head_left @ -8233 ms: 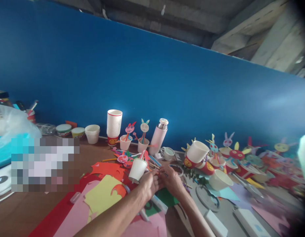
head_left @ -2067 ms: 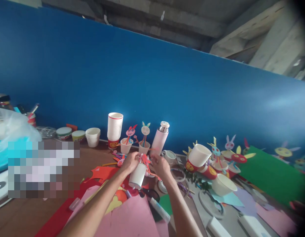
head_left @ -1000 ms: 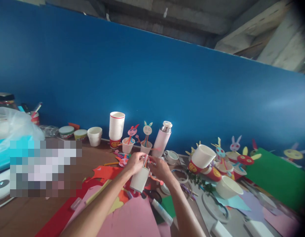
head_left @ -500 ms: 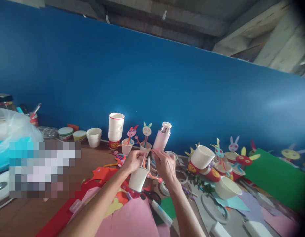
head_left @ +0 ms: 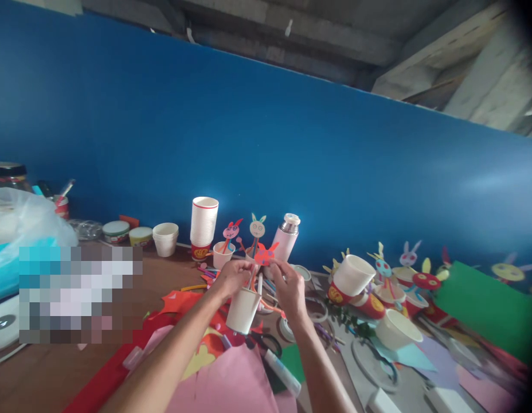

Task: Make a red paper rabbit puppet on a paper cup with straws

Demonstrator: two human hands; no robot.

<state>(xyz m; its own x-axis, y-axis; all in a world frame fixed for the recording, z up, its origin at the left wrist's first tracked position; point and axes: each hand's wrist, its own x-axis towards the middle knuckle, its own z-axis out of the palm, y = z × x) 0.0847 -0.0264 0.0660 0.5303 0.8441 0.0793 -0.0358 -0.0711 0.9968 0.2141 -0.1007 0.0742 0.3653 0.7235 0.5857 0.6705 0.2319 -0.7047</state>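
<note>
Above a white paper cup, a small red paper animal head with pointed ears and drawn eyes faces up. My right hand pinches the head's lower right edge between thumb and fingers. Closed around thin stems rising from the cup is my left hand, its fingertips close to the head's lower left. The exact contact there is partly hidden. From the cup's right side an orange pipe cleaner sticks out, a small round piece at its end. The cup is slightly tilted.
Behind stand two cup figures, one with a pink head, a cup stack and a pink thermos. Pink paper, a glue stick and scissors lie in front. More cup figures and green card are right.
The red paper head has turned to face me, its ears and eyes now visible. My right hand has shifted slightly and its fingers have changed position; my left hand stays at the stems.
</note>
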